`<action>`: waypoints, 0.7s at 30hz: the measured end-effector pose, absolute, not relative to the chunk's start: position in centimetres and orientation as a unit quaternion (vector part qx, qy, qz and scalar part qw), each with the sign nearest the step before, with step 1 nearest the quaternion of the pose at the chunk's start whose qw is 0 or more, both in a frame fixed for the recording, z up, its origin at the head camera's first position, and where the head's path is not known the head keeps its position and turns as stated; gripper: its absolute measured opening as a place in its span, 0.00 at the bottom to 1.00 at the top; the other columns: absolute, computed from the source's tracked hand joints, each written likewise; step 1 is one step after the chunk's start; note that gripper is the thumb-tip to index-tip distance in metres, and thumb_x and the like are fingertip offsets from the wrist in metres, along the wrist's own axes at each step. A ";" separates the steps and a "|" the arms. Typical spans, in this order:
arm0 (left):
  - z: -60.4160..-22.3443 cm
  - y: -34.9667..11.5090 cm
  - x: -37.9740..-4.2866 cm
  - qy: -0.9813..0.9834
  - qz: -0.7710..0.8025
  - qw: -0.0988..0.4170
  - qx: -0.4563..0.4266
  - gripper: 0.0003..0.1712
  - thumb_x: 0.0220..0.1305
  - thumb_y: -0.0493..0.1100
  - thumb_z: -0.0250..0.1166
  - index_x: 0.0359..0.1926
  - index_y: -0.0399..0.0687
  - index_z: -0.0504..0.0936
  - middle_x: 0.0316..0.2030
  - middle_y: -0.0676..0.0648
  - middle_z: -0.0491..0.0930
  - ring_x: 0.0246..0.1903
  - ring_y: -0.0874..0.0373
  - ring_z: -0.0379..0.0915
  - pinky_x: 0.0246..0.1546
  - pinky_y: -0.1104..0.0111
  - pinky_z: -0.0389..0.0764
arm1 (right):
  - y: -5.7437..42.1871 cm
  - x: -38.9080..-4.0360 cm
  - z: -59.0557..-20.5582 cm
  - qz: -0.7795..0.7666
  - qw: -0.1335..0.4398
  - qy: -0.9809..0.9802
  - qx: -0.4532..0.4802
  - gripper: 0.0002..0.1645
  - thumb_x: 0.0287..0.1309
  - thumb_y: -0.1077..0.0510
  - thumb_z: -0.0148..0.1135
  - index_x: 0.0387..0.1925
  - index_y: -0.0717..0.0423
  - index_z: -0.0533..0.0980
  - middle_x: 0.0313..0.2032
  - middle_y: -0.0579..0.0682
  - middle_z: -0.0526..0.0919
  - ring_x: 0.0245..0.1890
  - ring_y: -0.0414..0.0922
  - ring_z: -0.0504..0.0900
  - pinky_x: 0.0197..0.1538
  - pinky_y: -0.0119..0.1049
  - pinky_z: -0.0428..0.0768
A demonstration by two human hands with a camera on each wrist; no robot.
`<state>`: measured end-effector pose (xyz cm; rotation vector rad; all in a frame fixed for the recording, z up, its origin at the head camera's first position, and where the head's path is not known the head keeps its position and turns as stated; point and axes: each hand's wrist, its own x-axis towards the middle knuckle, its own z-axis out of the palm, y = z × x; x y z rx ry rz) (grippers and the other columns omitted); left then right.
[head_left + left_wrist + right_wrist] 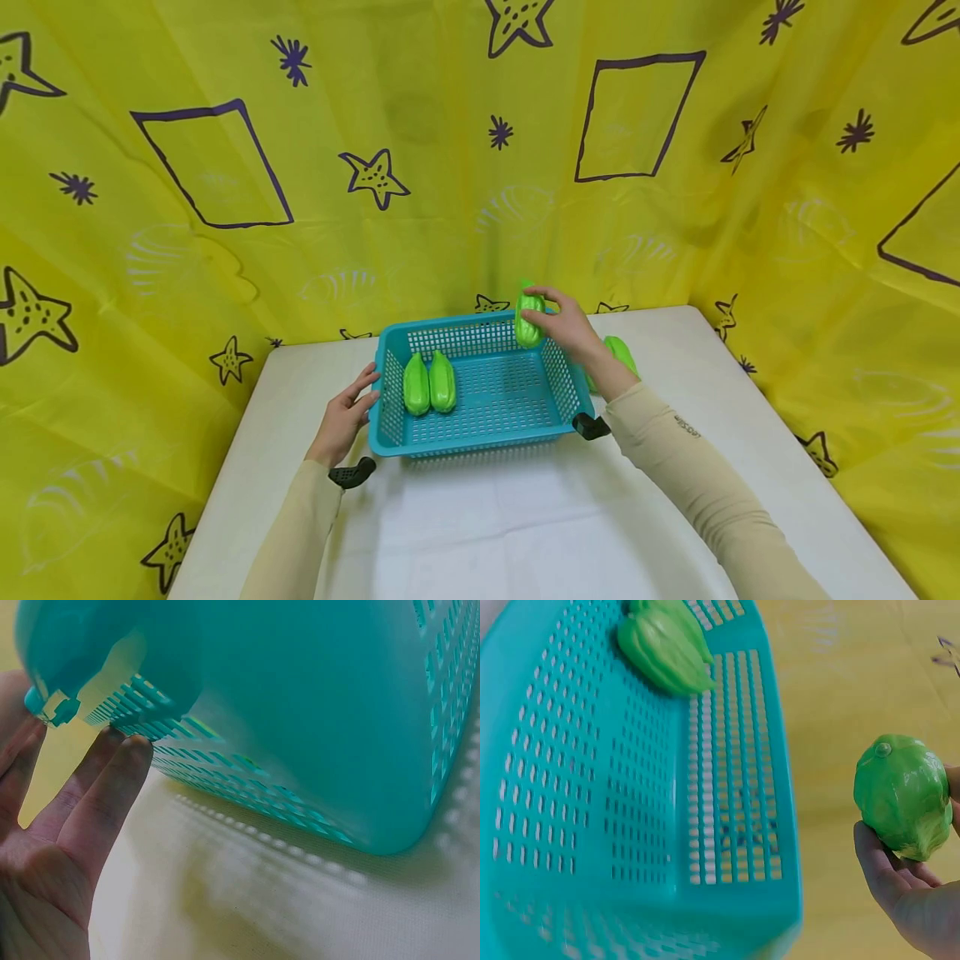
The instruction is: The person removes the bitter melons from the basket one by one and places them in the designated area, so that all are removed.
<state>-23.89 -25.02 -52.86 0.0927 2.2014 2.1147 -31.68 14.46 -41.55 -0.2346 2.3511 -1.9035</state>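
In the head view my right hand [564, 323] pinches a green ridged gourd [529, 320] between thumb and fingers, holding it over the back right part of a teal plastic basket [480, 438]. The right wrist view shows the held gourd [901, 796] end-on, apart from the basket wall. Two similar gourds, a left one [416, 387] and a right one [442, 383], lie side by side at the left inside the basket. My left hand [343, 423] is at the basket's left end, its fingers fairly straight against the outside wall under the rim [37, 667].
Another green gourd [621, 353] lies outside the basket to the right, partly hidden by my right arm. The basket stands on a white table [480, 533]. A yellow curtain [435, 250] with dark star drawings surrounds the table's back and sides.
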 end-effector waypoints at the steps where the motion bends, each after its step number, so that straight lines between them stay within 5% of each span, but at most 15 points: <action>1: -52.9 -25.0 -23.9 0.720 0.692 0.045 0.029 0.31 0.72 0.47 0.58 0.72 0.43 0.64 0.75 0.57 0.52 0.62 0.63 0.67 0.52 0.73 0.77 | 15.0 -31.7 -41.6 -0.626 0.052 0.774 -0.074 0.29 0.65 0.55 0.63 0.66 0.52 0.69 0.68 0.57 0.63 0.50 0.54 0.78 0.45 0.42 0.82; 13: -52.7 -24.8 -23.8 0.721 0.691 0.045 0.025 0.30 0.73 0.46 0.58 0.72 0.43 0.64 0.75 0.57 0.53 0.61 0.64 0.68 0.52 0.73 0.77 | 21.8 -32.2 -42.5 -0.618 0.046 0.784 -0.039 0.34 0.68 0.55 0.58 0.72 0.54 0.60 0.73 0.62 0.49 0.64 0.61 0.64 0.60 0.58 0.72; 21: -52.5 -24.8 -23.8 0.729 0.683 0.050 0.009 0.31 0.72 0.47 0.58 0.72 0.46 0.64 0.74 0.60 0.53 0.67 0.53 0.62 0.53 0.72 0.76 | 25.3 -32.3 -43.7 -0.590 0.038 0.807 -0.015 0.36 0.69 0.52 0.58 0.73 0.55 0.58 0.70 0.65 0.51 0.54 0.54 0.69 0.54 0.48 0.75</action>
